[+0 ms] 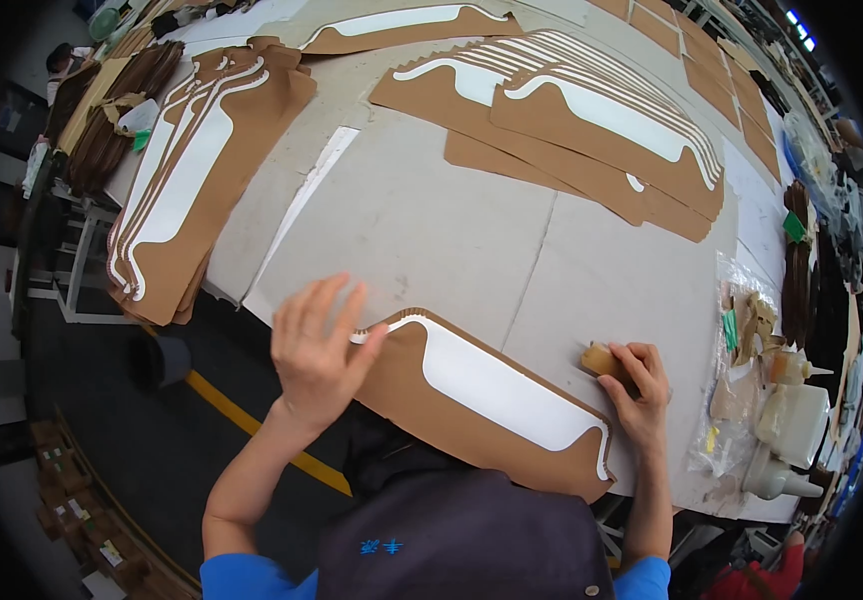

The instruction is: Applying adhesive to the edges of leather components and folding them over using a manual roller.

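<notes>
In front of me, along the table's near edge, lies a brown leather-like panel [402,390] with a white curved inset [492,385] and small notches along part of its far edge. My left hand [317,345] is over the panel's left end, its fingers stretched out and holding nothing; whether it touches the panel I cannot tell. Just beyond the right part of the panel, my right hand [640,385] grips a small tan block [600,358] between thumb and fingers. What the block is made of does not show clearly.
Similar brown-and-white panels lie fanned at the far right [592,150] and stacked at the left [202,200]. A pale table [392,230] carries them. On its right stand a plastic bag [732,400], a white container [795,425] and a squeeze bottle [777,475]. A person [767,570] in red is at the lower right.
</notes>
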A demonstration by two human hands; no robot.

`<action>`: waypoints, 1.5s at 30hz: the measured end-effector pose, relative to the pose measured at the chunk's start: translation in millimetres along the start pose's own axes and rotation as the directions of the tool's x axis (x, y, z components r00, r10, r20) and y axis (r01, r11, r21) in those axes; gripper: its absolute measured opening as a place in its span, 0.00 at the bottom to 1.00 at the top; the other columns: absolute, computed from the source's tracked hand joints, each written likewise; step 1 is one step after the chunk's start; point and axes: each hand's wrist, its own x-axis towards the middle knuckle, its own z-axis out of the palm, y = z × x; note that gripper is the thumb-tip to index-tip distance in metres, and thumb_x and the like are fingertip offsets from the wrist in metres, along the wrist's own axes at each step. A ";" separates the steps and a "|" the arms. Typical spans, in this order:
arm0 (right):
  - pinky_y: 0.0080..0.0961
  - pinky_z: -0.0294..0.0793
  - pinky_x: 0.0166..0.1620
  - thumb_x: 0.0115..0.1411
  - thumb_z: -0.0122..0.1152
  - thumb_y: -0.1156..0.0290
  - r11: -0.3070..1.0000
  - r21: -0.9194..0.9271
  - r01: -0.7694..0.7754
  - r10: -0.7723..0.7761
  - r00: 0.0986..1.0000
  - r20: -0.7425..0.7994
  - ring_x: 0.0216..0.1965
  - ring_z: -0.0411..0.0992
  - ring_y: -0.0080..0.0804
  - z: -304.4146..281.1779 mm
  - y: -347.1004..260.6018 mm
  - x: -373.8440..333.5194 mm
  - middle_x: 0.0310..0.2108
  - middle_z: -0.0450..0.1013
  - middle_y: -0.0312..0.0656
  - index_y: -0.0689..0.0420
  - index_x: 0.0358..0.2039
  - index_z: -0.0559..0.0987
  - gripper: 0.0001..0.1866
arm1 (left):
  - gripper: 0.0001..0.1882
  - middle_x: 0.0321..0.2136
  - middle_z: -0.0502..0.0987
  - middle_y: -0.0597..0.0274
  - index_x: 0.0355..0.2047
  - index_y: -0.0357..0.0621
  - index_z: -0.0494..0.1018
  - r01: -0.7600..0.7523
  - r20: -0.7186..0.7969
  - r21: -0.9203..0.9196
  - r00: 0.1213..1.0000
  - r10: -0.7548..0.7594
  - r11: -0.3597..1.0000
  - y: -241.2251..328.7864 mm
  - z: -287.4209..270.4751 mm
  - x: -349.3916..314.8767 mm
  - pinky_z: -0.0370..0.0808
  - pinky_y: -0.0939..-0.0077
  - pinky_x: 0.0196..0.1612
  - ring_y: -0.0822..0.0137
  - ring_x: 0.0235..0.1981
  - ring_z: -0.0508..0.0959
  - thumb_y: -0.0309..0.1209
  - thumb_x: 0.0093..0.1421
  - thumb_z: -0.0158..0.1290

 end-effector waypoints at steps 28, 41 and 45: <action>0.38 0.72 0.53 0.59 0.68 0.80 0.872 -0.489 0.027 -0.131 0.975 -0.180 0.49 0.72 0.46 -39.1 25.5 56.6 0.47 0.74 0.48 0.62 0.48 0.82 0.15 | 0.07 0.25 0.77 0.67 0.40 0.34 0.79 0.576 -0.071 -0.176 0.801 -0.594 0.798 -303.8 -81.9 57.1 0.72 0.75 0.34 0.72 0.27 0.76 0.28 0.68 0.60; 0.32 0.73 0.41 0.48 0.66 0.79 0.454 -0.815 0.360 -0.432 0.889 0.152 0.39 0.75 0.39 79.7 10.9 280.9 0.32 0.75 0.42 0.58 0.29 0.81 0.06 | 0.08 0.46 0.81 0.53 0.42 0.39 0.81 -0.044 0.153 -0.417 0.981 0.118 0.908 -62.6 106.3 159.5 0.77 0.61 0.54 0.52 0.51 0.80 0.28 0.64 0.61; 0.32 0.75 0.36 0.50 0.66 0.76 0.436 -0.819 0.373 -0.441 0.882 0.167 0.38 0.76 0.37 84.4 24.0 295.5 0.31 0.76 0.41 0.56 0.27 0.81 0.03 | 0.08 0.47 0.81 0.54 0.41 0.39 0.81 -0.116 0.106 -0.517 0.974 0.198 0.848 3.4 156.3 184.7 0.77 0.59 0.55 0.52 0.52 0.80 0.28 0.64 0.61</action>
